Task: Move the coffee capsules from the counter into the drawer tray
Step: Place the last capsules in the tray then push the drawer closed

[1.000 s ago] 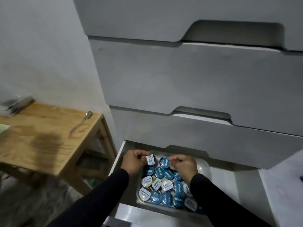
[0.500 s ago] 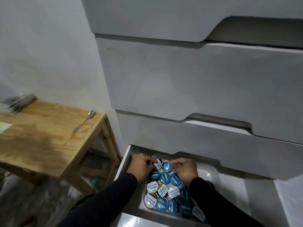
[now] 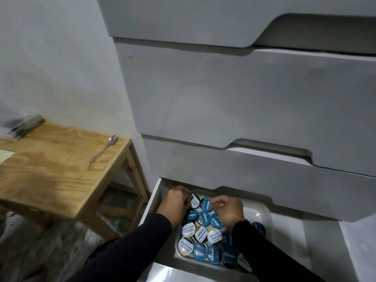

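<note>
The bottom drawer (image 3: 154,198) of a white chest stands pulled out. Inside it a clear plastic tray (image 3: 262,212) holds several coffee capsules (image 3: 203,235) with blue or white lids. My left hand (image 3: 176,202) is at the tray's far left corner, fingers closed on a white-lidded capsule (image 3: 195,201). Beside it my right hand (image 3: 228,210) pinches the edge of a blue-lidded capsule (image 3: 205,204) at the tray's far side. Both dark sleeves cover part of the tray.
A wooden table (image 3: 55,167) stands to the left with a metal spoon (image 3: 103,148) and a stack of papers (image 3: 20,126) on it. Three shut white drawers (image 3: 234,102) rise above the open one. The drawer's right part (image 3: 317,243) lies beside the tray.
The view has shifted, so the drawer sits lower and further right in frame. Both hands stay at the tray's far edge, each holding its capsule a little lower among the others.
</note>
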`<state>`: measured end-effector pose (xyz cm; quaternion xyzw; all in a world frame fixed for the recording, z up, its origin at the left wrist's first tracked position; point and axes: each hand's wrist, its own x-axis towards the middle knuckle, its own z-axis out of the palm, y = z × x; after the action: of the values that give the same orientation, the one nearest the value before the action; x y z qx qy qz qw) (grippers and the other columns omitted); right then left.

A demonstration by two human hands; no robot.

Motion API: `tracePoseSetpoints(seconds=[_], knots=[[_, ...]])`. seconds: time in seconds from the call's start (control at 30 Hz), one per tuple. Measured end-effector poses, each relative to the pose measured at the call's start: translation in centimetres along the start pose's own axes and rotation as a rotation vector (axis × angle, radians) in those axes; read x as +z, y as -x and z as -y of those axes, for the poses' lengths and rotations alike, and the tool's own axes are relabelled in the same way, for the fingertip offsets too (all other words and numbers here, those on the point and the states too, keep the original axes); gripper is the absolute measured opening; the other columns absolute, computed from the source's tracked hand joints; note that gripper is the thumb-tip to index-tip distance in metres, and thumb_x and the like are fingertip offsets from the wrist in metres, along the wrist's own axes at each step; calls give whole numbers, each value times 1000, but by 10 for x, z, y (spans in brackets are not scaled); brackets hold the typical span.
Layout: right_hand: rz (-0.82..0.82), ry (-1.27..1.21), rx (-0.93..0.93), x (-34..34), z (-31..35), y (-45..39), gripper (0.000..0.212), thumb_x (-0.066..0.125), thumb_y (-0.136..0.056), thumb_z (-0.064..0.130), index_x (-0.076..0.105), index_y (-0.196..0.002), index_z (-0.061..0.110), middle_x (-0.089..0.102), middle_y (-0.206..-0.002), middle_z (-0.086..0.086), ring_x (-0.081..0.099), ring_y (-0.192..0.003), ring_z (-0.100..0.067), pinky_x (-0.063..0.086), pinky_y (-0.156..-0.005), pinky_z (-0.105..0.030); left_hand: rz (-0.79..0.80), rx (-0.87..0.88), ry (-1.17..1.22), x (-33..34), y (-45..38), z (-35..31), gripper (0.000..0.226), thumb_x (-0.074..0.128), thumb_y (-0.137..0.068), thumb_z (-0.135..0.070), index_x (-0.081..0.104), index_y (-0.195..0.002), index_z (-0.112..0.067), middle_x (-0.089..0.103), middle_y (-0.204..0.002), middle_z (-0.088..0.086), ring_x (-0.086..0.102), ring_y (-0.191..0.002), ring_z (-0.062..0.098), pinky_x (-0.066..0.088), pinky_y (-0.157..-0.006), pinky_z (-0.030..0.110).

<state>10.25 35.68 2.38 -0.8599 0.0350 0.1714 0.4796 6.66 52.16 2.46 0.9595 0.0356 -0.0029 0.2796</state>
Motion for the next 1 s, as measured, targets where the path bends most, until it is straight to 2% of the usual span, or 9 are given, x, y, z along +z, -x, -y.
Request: tracePoseSetpoints(seconds=[0.23,0.33,0.43,0.57,0.67,0.77,0.83,0.9,1.0], knots=[[50,46,-34,-2,1,7,15,66,-83,18,66,-76,31,69,-87,9,63,-83,-7,53,-88,-29,0,2,-11,-5,2,-4,20,62,-86,-15,69,-105,-14,57,-119,-1,51,-96,2,40,-87,7],[86,96,-76,-4,4,12,9,61,-87,20,66,-94,22,69,-99,1,61,-87,-9,50,-88,-25,3,3,-53,-11,7,-8,19,59,-88,-20,68,-105,-17,57,-118,-1,56,-101,8,46,-89,16],[68,270,-188,-6,10,19,24,55,-90,30,61,-110,19,66,-110,-2,59,-94,-13,48,-89,-26,30,-13,-78,-18,16,-17,22,53,-91,-21,63,-111,-16,57,-116,2,58,-98,12,48,-85,18],[63,523,-362,-4,19,37,36,45,-93,35,50,-124,18,53,-128,-3,51,-114,-18,42,-97,-31,26,-23,-164,-23,35,-32,29,47,-93,-22,53,-120,-16,57,-122,4,56,-106,17,46,-91,25],[55,696,-493,-5,22,53,39,38,-95,33,45,-128,14,48,-129,-6,44,-118,-21,39,-97,-31,-36,-64,-212,-19,53,-43,36,47,-92,-25,46,-127,-17,52,-126,2,53,-111,16,45,-91,25],[-22,823,-571,-5,18,70,38,35,-94,31,53,-120,10,55,-117,-7,50,-111,-21,44,-93,-31,-130,-94,-243,-13,69,-54,34,38,-96,-26,43,-128,-18,51,-126,1,49,-113,15,41,-91,24],[-100,843,-595,-7,15,82,39,35,-84,34,67,-96,14,65,-88,0,61,-84,-14,53,-74,-23,-191,-89,-233,-7,78,-60,34,36,-96,-26,42,-129,-17,51,-126,1,46,-114,15,39,-94,24],[-150,866,-622,-14,11,90,40,35,-74,38,70,-73,19,64,-67,6,61,-64,-9,52,-58,-18,-234,-84,-213,-3,87,-67,34,35,-97,-26,41,-130,-17,51,-126,0,44,-114,13,38,-96,23],[-176,859,-626,-29,5,103,34,37,-74,39,67,-70,23,62,-64,7,60,-61,-7,50,-54,-17,-284,-85,-192,-1,98,-82,32,33,-98,-29,41,-128,-20,50,-125,-2,44,-113,11,37,-97,21]])
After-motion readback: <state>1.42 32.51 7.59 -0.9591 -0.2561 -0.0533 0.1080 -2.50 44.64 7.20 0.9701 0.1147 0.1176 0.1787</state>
